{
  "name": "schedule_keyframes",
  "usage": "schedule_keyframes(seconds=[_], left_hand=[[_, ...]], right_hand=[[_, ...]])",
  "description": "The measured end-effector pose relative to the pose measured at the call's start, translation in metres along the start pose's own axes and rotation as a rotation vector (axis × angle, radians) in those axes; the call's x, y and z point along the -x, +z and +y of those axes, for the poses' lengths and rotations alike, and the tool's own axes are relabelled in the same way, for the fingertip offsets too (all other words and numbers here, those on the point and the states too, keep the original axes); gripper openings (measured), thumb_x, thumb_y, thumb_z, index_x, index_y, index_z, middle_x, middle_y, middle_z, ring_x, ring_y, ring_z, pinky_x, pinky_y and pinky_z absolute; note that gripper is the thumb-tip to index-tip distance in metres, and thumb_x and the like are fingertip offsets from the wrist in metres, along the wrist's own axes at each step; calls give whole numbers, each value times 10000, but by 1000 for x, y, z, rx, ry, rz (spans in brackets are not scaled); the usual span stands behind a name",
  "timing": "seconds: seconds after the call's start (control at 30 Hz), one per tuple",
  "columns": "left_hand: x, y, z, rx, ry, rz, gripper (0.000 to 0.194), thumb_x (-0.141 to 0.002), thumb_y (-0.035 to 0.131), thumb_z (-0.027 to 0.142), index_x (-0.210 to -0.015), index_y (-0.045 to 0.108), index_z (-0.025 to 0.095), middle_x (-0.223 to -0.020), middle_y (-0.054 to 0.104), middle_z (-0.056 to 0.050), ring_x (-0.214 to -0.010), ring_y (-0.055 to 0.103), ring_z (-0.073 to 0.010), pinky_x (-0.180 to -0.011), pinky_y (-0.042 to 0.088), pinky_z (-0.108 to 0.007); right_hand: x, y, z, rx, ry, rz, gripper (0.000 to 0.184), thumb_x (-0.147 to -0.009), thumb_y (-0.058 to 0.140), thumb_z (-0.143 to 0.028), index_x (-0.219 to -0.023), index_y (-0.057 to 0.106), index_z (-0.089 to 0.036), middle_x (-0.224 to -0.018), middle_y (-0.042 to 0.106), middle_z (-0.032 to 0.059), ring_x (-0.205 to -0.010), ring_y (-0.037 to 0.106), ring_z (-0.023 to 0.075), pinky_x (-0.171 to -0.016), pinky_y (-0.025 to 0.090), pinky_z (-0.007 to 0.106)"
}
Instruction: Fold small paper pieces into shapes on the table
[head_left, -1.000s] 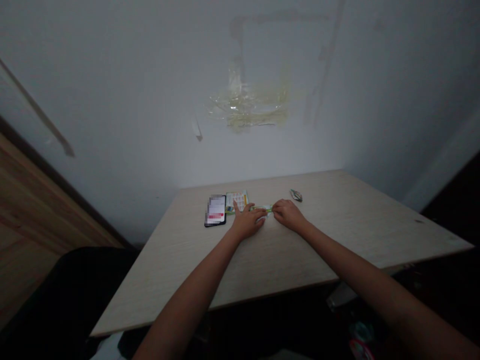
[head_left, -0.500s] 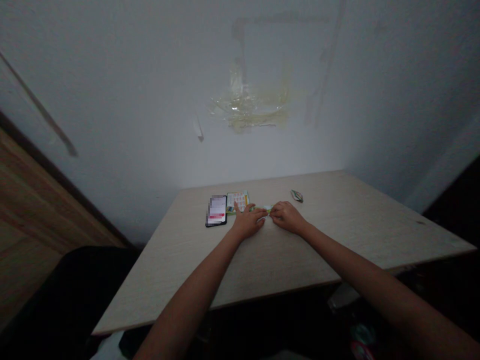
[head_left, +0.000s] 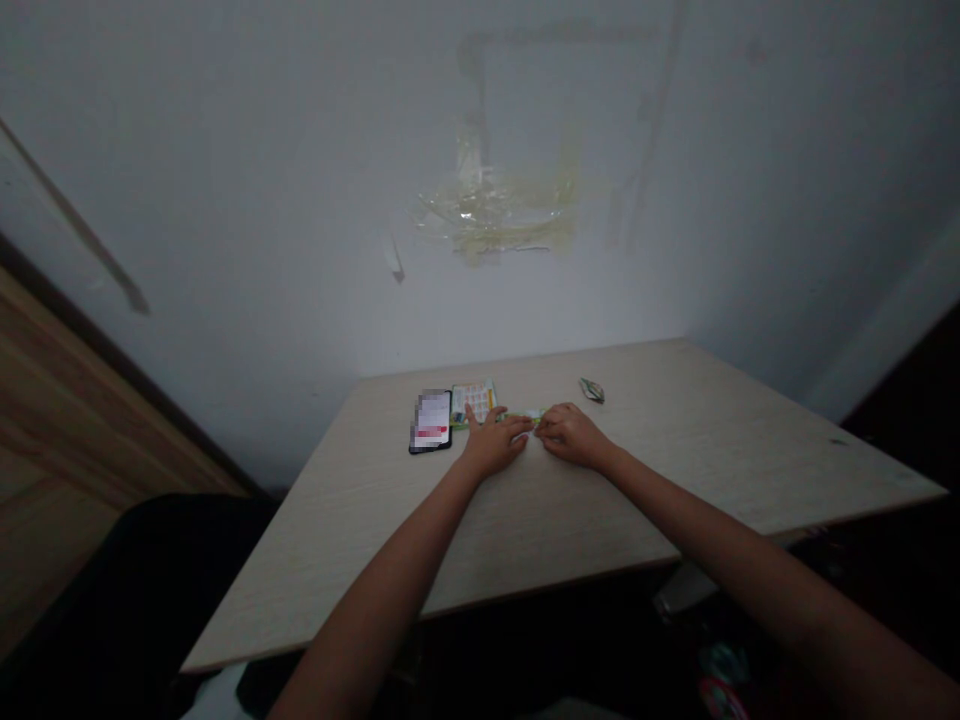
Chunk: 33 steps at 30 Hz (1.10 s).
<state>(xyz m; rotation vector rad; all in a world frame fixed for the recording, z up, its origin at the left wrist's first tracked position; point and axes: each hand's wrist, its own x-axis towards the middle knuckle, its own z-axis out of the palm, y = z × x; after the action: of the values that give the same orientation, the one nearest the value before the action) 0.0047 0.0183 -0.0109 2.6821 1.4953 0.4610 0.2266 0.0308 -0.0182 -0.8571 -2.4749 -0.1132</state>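
Note:
Both my hands rest on the pale wooden table [head_left: 675, 470] near its far middle. My left hand [head_left: 495, 441] lies with fingers stretched over a narrow green paper strip [head_left: 525, 415], pressing it flat. My right hand [head_left: 568, 435] has its fingers pinched together at the strip's right part, close to the left fingertips. A small green and orange printed card [head_left: 474, 398] lies just beyond my left hand. A black phone [head_left: 431, 421] with a lit screen lies left of the card.
A small dark crumpled wrapper [head_left: 592, 390] lies on the table to the far right of my hands. The white wall [head_left: 300, 200] stands right behind the table, with old tape residue on it. A dark seat is at the lower left.
My right hand has slid a little to the left along the strip, closing the gap to my left fingertips. My left hand has stayed in place.

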Motion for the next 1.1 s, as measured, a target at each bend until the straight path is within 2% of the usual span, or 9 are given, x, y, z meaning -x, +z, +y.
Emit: schedule_keyframes(seconds=[0.17, 0.53, 1.0, 1.1], left_hand=[[0, 0, -1, -14, -1, -8, 363, -986, 418, 456, -1320, 559, 474, -1442, 562, 78, -1422, 335, -305, -1040, -166, -794], [-1, -2, -1, -38, -9, -44, 379, -987, 401, 465, -1341, 535, 476, -1459, 545, 73, -1456, 301, -299, -1058, -149, -787], [0, -2, 0, -28, -14, -42, 379, -984, 411, 458, -1341, 534, 480, -1456, 547, 76, -1456, 300, -298, -1062, -162, -776], [1, -3, 0, -36, -13, -49, 382, -988, 399, 463, -1348, 525, 487, -1466, 537, 81, -1457, 296, -298, -1064, -154, -778]], right_hand=[[-1, -2, -2, 46, 43, -31, 179, -857, 642, -178, -989, 761, -207, -983, 729, 69, -994, 594, 226, -900, 392, 384], [-3, -3, -4, 171, 197, -29, 161, -880, 631, -239, -940, 778, -209, -972, 693, 96, -1048, 528, 247, -834, 428, 358], [-6, -3, -3, 286, 375, 10, 213, -911, 579, -243, -839, 771, -184, -948, 647, 131, -990, 535, 270, -797, 433, 364], [-6, 0, 1, 261, 371, 21, 221, -914, 576, -237, -821, 768, -181, -941, 645, 130, -979, 540, 266, -805, 434, 363]])
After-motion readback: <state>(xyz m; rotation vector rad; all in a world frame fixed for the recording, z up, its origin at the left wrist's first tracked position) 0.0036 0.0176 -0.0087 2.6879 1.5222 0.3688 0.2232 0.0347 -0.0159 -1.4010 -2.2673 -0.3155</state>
